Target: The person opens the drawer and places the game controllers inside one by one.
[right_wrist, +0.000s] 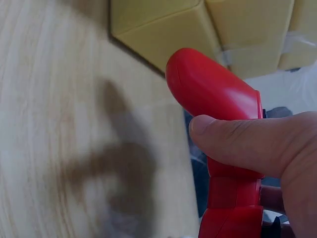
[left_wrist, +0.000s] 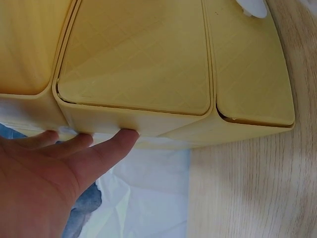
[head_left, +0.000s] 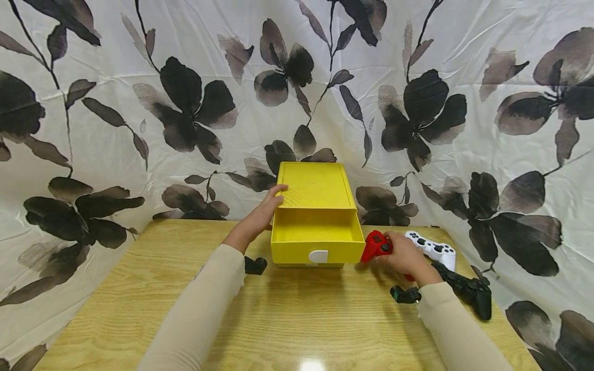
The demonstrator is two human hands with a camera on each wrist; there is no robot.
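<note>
A yellow drawer box (head_left: 317,185) stands at the back of the table, its top drawer (head_left: 317,252) pulled out toward me; no contents show inside. My left hand (head_left: 260,214) rests on the box's left side, thumb side up near the top edge. In the left wrist view, straight fingertips (left_wrist: 130,134) touch the yellow side wall. My right hand (head_left: 407,253) grips a red game controller (head_left: 377,244) just right of the drawer. In the right wrist view, the thumb (right_wrist: 233,136) presses the red controller (right_wrist: 213,84), which is held above the table.
A white game controller (head_left: 431,248) and a black game controller (head_left: 466,288) lie at the table's right side. The wooden table (head_left: 297,314) runs back to a floral cloth (head_left: 195,103) behind the box. A white handle (head_left: 318,256) sits on the drawer front.
</note>
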